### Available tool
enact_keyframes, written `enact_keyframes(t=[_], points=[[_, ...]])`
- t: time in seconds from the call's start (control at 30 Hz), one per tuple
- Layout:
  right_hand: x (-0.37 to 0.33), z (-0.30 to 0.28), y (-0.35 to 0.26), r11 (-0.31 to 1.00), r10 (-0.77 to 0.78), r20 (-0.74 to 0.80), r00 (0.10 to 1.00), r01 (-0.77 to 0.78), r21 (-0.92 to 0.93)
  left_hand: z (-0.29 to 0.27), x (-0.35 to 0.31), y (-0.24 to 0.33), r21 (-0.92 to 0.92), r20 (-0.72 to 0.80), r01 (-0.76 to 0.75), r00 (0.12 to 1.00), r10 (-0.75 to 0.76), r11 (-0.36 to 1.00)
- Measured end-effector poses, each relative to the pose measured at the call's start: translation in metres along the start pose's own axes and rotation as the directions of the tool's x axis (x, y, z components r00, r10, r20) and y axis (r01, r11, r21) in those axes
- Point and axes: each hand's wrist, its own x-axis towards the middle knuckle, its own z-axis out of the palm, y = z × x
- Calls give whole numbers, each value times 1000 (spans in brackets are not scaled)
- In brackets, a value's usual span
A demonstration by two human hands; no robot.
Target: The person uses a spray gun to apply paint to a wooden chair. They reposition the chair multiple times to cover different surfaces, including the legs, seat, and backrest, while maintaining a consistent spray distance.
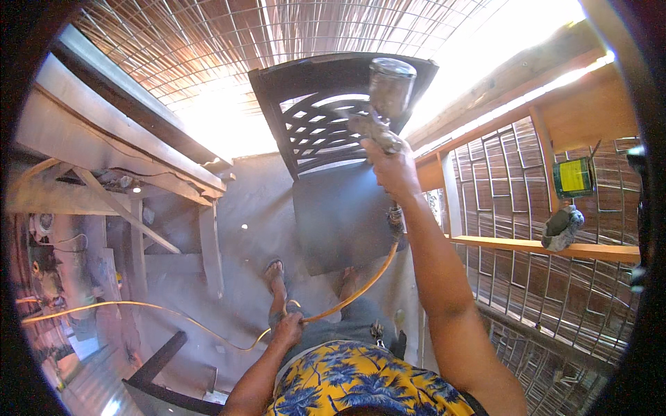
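My right hand (394, 170) is closed round the handle of a spray gun (374, 128), with a metal paint cup (393, 87) on top. It is held up in front of a dark chair's lattice backrest (326, 125); the gun's front is blurred. Below the backrest lies the chair's flat dark seat (340, 215). A yellow air hose (368, 284) runs from the gun's lower end down to my left hand (288, 327), which is closed round it near my thigh. From there the hose trails off to the left.
A wooden workbench (118, 139) stands at left, with dark framing (156, 374) on the floor below it. At right, a metal grille (513, 187) has a wooden ledge (596, 251) bearing a crusted lump (562, 227) beside a green-yellow can (574, 177). Wire mesh (243, 31) fronts the far wall.
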Motion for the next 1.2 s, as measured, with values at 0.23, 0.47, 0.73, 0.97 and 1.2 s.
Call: enact_keyframes(t=[0.23,0.47,0.73,0.97,1.2], points=[[-13,23,-45,985,163,322,933,-171,-5,6,-9,-12,-82,-48,-29,999,26,996],[0,4,-38,982,188,84,979,-189,11,-2,-2,-1,-90,-81,-52,996,45,995],[21,-51,10,950,243,-264,933,-284,-131,-24,-3,14,-133,-92,-82,993,70,988],[3,-50,-19,957,251,-173,952,-271,-104,-25,-3,1,-99,-51,-80,996,75,992],[8,-41,-38,951,211,81,974,-223,214,-28,-3,3,-58,-70,-137,989,133,989]])
